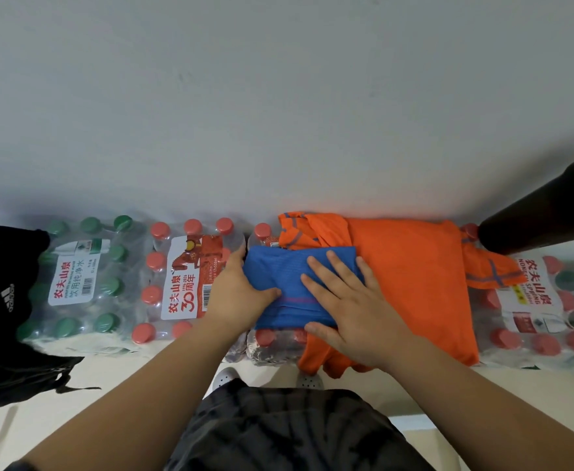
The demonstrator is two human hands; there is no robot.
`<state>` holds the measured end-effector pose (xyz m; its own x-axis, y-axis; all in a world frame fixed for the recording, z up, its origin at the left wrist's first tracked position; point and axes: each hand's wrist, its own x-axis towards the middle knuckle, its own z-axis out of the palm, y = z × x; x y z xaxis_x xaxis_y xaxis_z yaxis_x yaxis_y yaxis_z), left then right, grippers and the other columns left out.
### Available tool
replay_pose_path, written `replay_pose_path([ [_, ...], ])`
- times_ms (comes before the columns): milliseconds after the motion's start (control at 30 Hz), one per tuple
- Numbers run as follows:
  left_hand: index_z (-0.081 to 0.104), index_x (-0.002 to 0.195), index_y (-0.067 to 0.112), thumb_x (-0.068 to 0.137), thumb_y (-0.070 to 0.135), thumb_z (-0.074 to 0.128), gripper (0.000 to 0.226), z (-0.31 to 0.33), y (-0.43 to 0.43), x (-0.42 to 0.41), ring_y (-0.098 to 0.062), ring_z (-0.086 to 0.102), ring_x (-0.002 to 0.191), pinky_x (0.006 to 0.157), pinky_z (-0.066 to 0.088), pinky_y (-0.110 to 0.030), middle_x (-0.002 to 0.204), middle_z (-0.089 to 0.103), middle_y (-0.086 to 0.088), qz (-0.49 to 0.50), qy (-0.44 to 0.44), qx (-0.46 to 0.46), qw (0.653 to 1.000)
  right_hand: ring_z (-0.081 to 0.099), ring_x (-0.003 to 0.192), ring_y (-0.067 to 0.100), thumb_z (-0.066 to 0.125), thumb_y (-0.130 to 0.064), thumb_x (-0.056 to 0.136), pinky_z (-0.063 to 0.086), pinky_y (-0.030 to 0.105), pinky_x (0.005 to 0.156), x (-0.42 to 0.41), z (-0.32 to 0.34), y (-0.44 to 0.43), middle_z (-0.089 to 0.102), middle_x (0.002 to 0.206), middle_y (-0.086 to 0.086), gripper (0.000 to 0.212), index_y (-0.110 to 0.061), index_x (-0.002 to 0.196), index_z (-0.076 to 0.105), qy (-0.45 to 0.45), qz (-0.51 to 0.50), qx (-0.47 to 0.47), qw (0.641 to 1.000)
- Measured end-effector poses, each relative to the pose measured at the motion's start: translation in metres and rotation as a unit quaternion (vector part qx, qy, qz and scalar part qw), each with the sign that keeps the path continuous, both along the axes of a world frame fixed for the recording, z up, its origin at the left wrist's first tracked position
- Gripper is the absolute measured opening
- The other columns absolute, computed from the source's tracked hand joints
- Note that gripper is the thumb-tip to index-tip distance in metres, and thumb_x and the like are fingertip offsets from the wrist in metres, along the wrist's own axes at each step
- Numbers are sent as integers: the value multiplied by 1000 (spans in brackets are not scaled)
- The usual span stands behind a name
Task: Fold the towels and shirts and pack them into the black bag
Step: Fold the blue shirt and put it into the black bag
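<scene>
A folded blue cloth [279,270] lies on shrink-wrapped packs of water bottles, its right edge overlapping an orange shirt [411,287] spread out beside it. My left hand [241,294] grips the blue cloth's left edge, thumb on top and fingers tucked under. Flat on the cloth's right half rests my right hand [350,300], fingers straight and spread. The black bag [3,311], with a white logo, sits at the far left, partly out of frame.
Packs of bottles with green caps [82,277] and red caps [183,277] line the white wall; another pack [537,311] lies right of the orange shirt. A dark cylinder [550,212] stands at the far right. Pale floor and my shoes are below.
</scene>
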<state>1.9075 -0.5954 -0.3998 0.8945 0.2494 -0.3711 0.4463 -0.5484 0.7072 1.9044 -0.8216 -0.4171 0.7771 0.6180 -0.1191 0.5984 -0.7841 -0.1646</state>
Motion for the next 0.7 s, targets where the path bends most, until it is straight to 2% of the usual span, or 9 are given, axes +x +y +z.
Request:
replay_pose_path([
  [100,50,137,15,75,13,83,70,1,2,-2,-15,62,104,88,55,-34,127,62,-1,55,4,-71,996,1,155,23,20,-74,96,5,59,120,-7,5,-5,12,167,-4,77,-28,156,28,-5,3,2,1000],
  [167,56,129,14,78,6,81,58,0,2,-3,-10,65,94,81,58,-32,116,66,1,65,13,-149,987,-9,155,23,19,-77,95,1,60,120,-11,2,-8,2,168,-6,78,-32,159,17,20,1,-14,1000],
  [267,52,133,22,79,8,80,62,0,4,-5,-14,67,102,85,60,-38,122,64,2,52,7,-203,978,-20,152,20,15,-80,93,-3,61,120,-12,-4,-8,-10,167,-10,81,-36,159,4,52,-12,-22,998],
  [333,44,138,39,79,13,78,73,1,6,-8,-10,64,108,85,60,-35,126,58,13,8,-10,-204,979,-21,152,19,13,-82,91,-2,60,121,-10,-4,-6,-10,167,-11,81,-37,159,6,63,-14,-17,998],
  [367,39,141,45,82,13,76,76,2,6,-10,-4,62,108,83,59,-28,126,54,20,-26,-18,-187,982,-21,152,18,12,-82,91,-1,59,121,-9,-3,-6,-10,167,-11,82,-37,159,7,67,-14,-16,998],
  [433,29,147,50,87,8,70,84,3,7,-14,12,56,101,75,56,-15,124,45,31,-82,-37,-152,984,-22,152,18,12,-82,91,0,58,122,-9,-4,-6,-10,167,-11,82,-37,159,7,70,-11,-18,997],
  [500,25,149,52,89,2,67,89,3,6,-15,20,53,96,70,53,-10,127,43,29,-87,-50,-153,983,-23,151,19,11,-82,91,0,57,123,-9,-5,-6,-11,167,-10,82,-37,159,6,72,-11,-16,997],
  [633,24,151,48,85,-3,64,93,8,10,-13,18,57,95,74,58,-18,134,44,29,-29,-94,-126,987,-24,151,18,13,-79,93,-6,54,123,-7,3,5,-14,166,-9,80,-35,159,4,68,0,-13,998],
  [700,23,153,43,83,-2,64,92,12,18,-7,3,65,86,72,61,-30,118,50,39,-3,-115,-78,990,-23,151,18,13,-78,94,-8,55,122,-7,4,16,-14,166,-8,80,-33,159,3,60,10,-14,998],
])
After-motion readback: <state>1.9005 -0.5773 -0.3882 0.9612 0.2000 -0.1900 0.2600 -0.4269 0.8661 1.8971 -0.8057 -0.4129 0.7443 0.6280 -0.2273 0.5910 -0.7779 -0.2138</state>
